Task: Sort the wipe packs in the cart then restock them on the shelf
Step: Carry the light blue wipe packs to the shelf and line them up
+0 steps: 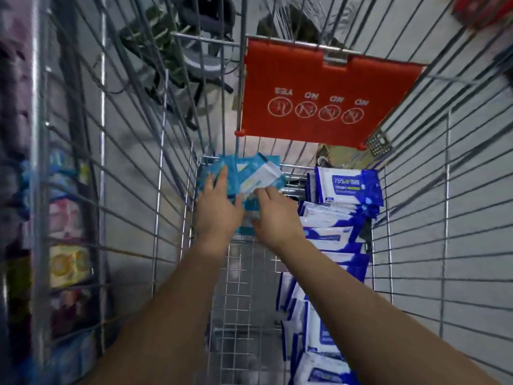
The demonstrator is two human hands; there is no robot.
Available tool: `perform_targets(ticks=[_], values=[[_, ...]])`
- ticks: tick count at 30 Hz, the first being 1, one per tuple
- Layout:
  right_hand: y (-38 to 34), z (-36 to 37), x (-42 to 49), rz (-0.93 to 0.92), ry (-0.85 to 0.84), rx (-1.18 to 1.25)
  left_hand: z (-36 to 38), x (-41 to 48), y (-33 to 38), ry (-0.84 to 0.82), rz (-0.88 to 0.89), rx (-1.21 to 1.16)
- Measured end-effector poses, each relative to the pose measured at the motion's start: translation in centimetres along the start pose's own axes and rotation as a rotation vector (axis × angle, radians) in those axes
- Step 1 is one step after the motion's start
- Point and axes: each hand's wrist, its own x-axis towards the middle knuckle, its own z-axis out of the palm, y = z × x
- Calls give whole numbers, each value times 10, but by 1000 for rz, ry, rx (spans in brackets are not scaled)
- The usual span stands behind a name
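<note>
I look down into a wire cart (pixel 244 287). A stack of light blue wipe packs (pixel 249 173) leans at its far left corner. My left hand (pixel 219 207) lies flat against the stack, fingers straight. My right hand (pixel 273 215) touches the stack's near side, its fingers curled at the edge of a pack. A row of dark blue and white wipe packs (pixel 333 234) runs along the cart's right side, one pack (pixel 348 186) lying on top at the far end.
A red child-seat flap (pixel 327 95) hangs at the cart's far end. Shelves with colourful packs (pixel 66 218) stand beyond the left wire wall. The cart's middle floor grid shows bare wire. Grey floor tiles lie to the right.
</note>
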Motion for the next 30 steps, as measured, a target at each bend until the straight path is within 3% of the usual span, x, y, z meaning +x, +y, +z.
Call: perform_targets(ticks=[6,13,17,20,23,25,30], values=[[-10,21,6,52,-107,-82,-7,11,-8,-40,-6,47],[2,16,-6,201,-233,146,-16,14,-8,-146,-38,78],[2,9,-20,305,-152,373,-20,9,-4,-114,-50,45],[-1,-2,-36,285,-17,486,-24,-4,-3,-53,-15,-70],[-3,-15,-59,289,48,689,-45,-24,5,-9,-135,-224],[-4,-27,-78,350,56,851,-63,-44,14,12,-226,-317],[-1,-63,-111,607,144,1071,-108,-103,30,32,-247,-475]])
